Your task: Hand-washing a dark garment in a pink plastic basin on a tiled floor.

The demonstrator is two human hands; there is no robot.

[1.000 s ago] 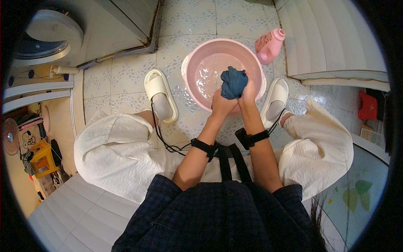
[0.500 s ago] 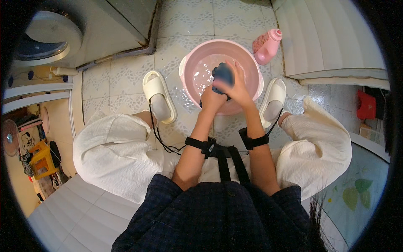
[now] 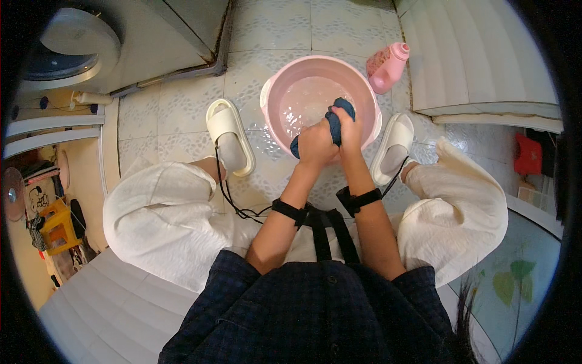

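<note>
A dark blue wet cloth (image 3: 334, 126) is bunched up over the near side of a round pink basin (image 3: 282, 100), which holds shallow, glinting water. My left hand (image 3: 317, 144) is closed around its lower part, and a dark end pokes out at the left of the fist. Wrapped round the upper part is my right hand (image 3: 350, 130), close beside the left one, with a rounded bit of cloth showing above its fingers. Whether the cloth touches the water, I cannot tell. Its kind of garment, if any, is hidden by the bunching.
A pink bottle (image 3: 388, 68) with a handle stands right of the basin. My feet in cream slippers (image 3: 230, 137) flank it on wet patterned tiles. A front-loading washing machine (image 3: 79, 48) is at the upper left, a pale ribbed panel (image 3: 473, 60) at the upper right. Cords hang near my left leg.
My right hand has gone from spread and blurred over the cloth to gripping it tightly. The cloth is squeezed narrower, with its upper end shifted right; my left hand has moved slightly right.
</note>
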